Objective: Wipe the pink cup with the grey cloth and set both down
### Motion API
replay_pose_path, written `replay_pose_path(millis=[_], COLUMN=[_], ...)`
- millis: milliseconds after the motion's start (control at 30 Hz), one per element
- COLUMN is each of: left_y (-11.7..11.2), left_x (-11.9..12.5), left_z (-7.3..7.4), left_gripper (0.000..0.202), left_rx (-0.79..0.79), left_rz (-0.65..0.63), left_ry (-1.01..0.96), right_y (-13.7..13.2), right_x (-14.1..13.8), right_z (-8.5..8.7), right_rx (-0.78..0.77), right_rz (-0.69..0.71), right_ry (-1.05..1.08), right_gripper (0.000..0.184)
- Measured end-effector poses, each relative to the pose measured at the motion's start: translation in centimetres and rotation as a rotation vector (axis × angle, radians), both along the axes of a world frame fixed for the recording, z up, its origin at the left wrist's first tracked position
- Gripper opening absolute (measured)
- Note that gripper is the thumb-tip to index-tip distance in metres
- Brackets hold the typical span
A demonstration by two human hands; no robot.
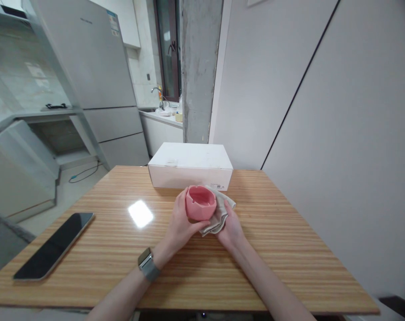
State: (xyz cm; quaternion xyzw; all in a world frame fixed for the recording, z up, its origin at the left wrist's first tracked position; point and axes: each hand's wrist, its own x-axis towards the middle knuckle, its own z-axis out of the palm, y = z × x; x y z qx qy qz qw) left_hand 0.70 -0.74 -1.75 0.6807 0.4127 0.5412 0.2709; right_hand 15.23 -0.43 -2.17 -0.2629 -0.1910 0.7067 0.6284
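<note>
Gripping pink bowl [201,203] left hand [180,223], right hand [231,227] clutching cloth [218,218], striped wooden table [272,240], kitchen behind.

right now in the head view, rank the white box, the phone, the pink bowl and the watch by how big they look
1. white box
2. phone, nearly as long as the box, but it lies closer to the camera, so this order is unsure
3. pink bowl, held in the left hand against a cloth in the right hand
4. watch

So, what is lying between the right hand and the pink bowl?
In the head view, a grey cloth lies between the right hand and the pink bowl; the left hand touches the bowl directly.
</note>
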Motion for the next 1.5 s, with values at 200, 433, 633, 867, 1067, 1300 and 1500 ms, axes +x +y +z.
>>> replay_pose_path(millis=[200,433,633,867,1067,1300,1500], left_y=[-0.3,-0.7,-0.6,-0.2,-0.4,-0.3,-0.3], left_x=[-0.7,-0.7,-0.4,-0.3,-0.4,-0.6,0.5], left_z=[0.7,1.1,1.1,0.3,0.2,0.0,0.2], left_gripper=[0.055,0.097,0.092,0.1,0.088,0.105,0.086], left_rx=[-0.044,-0.128,-0.129,0.156,0.04,-0.066,-0.22], left_rz=[-0.112,-0.241,-0.222,0.058,-0.119,-0.039,-0.002], left_ry=[-0.019,-0.066,-0.07,0.124,0.096,0.029,-0.24], right_y=[0.0,-0.6,-0.5,-0.5,-0.5,-0.7,-0.9], right_x=[1.1,0.7,0.5,0.0,1.0,0.8,-0.2], right_z=[-0.1,0.5,0.7,0.8,1.0,0.8,0.3], right_rx=[-0.146,-0.124,-0.139,-0.123,-0.131,-0.061,-0.027], right_rz=[-0.036,0.027,-0.015,0.01,-0.045,0.029,0.147], right_ry=[-0.003,-0.042,-0.016,0.06,0.084,0.049,0.078], right_gripper=[0.045,0.041,0.038,0.041,0.042,0.042,0.038])
